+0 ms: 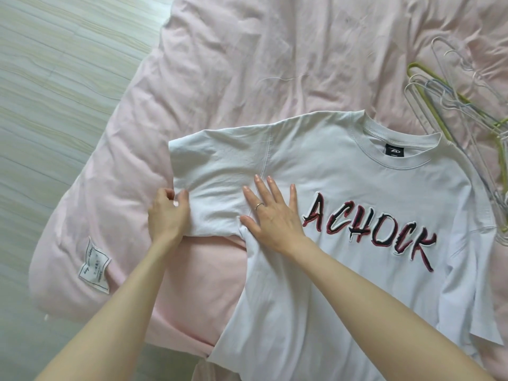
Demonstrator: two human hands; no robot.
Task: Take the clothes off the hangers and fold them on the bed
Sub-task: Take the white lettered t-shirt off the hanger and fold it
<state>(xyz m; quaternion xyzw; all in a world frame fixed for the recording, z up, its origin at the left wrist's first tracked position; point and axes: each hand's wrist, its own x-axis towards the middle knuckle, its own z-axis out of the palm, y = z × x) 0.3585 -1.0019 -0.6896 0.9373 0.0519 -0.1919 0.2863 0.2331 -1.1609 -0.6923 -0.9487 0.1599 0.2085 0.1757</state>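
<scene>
A: Nearest the camera, how was the white T-shirt point(343, 215) laid?

B: It was spread face up on the pink duvet point(247, 64), the printed front showing, its hem toward the wearer and its collar pointing away. Laid flat like that, it could be folded without bunching.

A: And the right hand point(270, 215)?

B: It was pressed flat on the chest just beside the lettering, fingers straight and spread, nothing clasped. It was judged to be pinning the body so that the cloth would not slide while the sleeve was worked.

A: The left hand point(167, 215)?

B: It was curled round the edge of the sleeve point(209, 171), the cuff pinched between thumb and fingers. The sleeve was held out sideways, probably to be smoothed or turned inward over the chest; which of the two cannot be told.

A: Farther off?

B: A heap of wire hangers point(453, 105) was seen lying bare by the collar, on the far right of the bed. The shirt had evidently been freed already, and the hangers were set aside clear of the folding space. A sewn label point(94, 266) was noted at the duvet's corner.
</scene>
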